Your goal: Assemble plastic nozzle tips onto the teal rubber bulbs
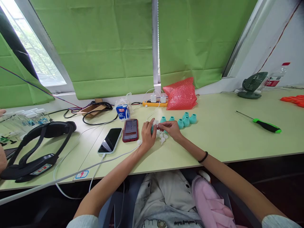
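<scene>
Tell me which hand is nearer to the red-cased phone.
Left. The left hand is just right of the red-cased phone; the right hand is farther right.

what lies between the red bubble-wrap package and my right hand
In the head view, teal vase-shaped pieces stand between the package and your right hand, on the pale green table.

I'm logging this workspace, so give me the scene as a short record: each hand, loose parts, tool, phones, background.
Left hand: grip closed around a small rounded teal piece, mostly hidden
Right hand: fingertips at a small translucent white piece; exact hold unclear
Loose parts: teal vase-shaped pieces; small white rounded pieces
Tool: green-and-black-handled screwdriver, at right
Phones: red-cased phone; pale-cased phone, plugged in
Background: red bubble-wrap bag
</scene>
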Motion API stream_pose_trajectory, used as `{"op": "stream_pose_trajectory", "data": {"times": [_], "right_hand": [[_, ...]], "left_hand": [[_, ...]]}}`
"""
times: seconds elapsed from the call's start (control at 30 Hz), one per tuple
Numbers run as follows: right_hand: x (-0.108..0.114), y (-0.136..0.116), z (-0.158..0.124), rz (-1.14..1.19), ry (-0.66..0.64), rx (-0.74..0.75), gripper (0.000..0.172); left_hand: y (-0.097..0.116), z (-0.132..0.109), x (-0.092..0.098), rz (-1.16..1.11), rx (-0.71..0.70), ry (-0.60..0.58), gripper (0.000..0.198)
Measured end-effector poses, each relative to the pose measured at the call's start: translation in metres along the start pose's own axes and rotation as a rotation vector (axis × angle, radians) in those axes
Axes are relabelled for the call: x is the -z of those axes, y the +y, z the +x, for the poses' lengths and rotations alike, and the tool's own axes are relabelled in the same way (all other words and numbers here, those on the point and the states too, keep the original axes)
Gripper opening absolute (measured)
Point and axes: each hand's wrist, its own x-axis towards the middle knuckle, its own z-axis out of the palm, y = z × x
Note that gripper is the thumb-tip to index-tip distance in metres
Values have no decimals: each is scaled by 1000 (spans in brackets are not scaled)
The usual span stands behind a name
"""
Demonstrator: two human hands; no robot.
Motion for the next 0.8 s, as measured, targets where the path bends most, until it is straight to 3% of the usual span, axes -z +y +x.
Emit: {"op": "stream_pose_trajectory", "data": {"times": [0.8], "right_hand": [[1,8,4,124,9,-55,32]], "left_hand": [[2,0,-1,-269,99,-8,30]]}}
